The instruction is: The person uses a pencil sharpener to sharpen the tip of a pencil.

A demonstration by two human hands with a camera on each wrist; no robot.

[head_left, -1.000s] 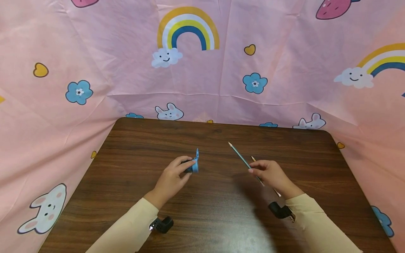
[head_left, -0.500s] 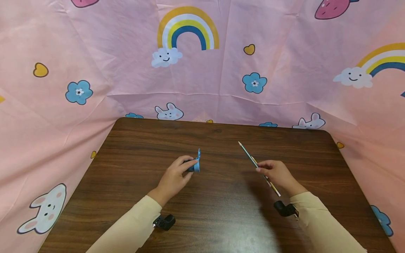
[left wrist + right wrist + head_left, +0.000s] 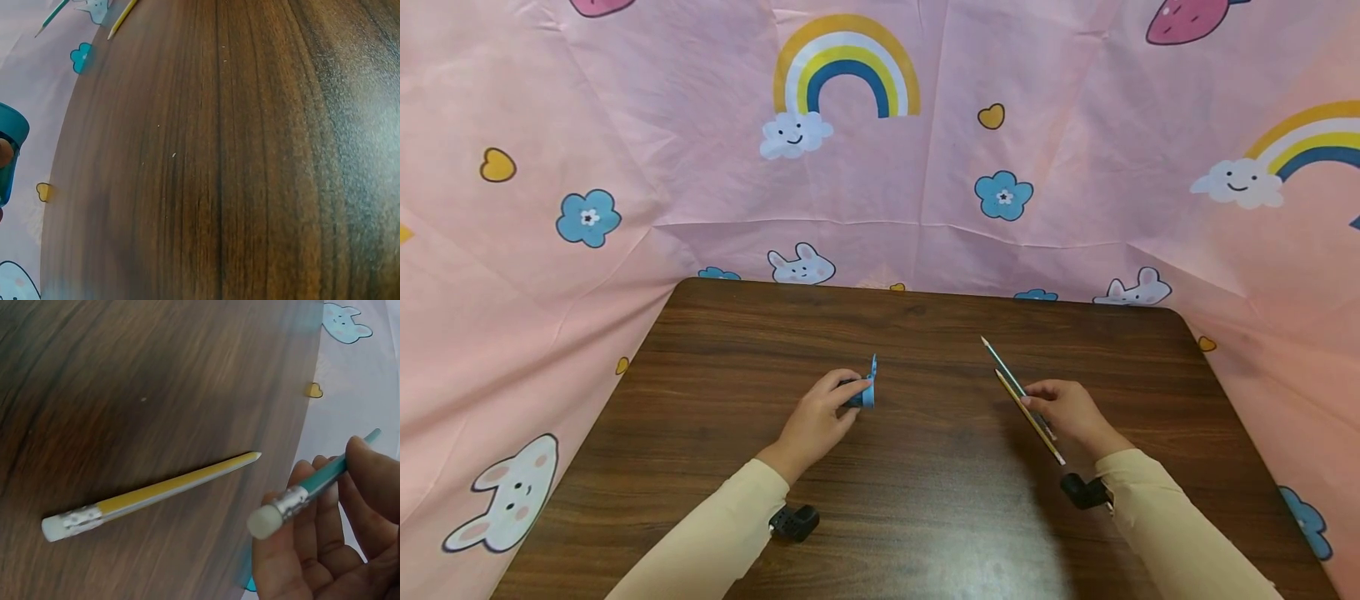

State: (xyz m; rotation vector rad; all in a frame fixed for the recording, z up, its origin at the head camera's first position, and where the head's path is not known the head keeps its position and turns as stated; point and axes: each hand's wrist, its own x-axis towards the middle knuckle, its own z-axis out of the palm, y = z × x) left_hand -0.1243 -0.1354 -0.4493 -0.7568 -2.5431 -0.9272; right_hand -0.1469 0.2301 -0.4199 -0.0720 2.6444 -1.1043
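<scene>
My left hand holds a small blue pencil sharpener above the left-middle of the table, its hinged lid flipped up. At the left edge of the left wrist view, part of the sharpener shows with a fingertip on it. Between thumb and fingers, my right hand pinches a teal pencil, its point facing away and its white eraser end toward me. A yellow pencil with a white eraser lies on the table just left of that hand, apart from the teal one.
The dark wooden table ends at a pink patterned cloth that hangs behind it and along both sides. A black wrist camera sits under the right wrist, another camera under the left.
My right hand has moved to the right with the teal pencil, which now passes beyond the yellow one in the head view. The left hand and sharpener have shifted slightly right.
</scene>
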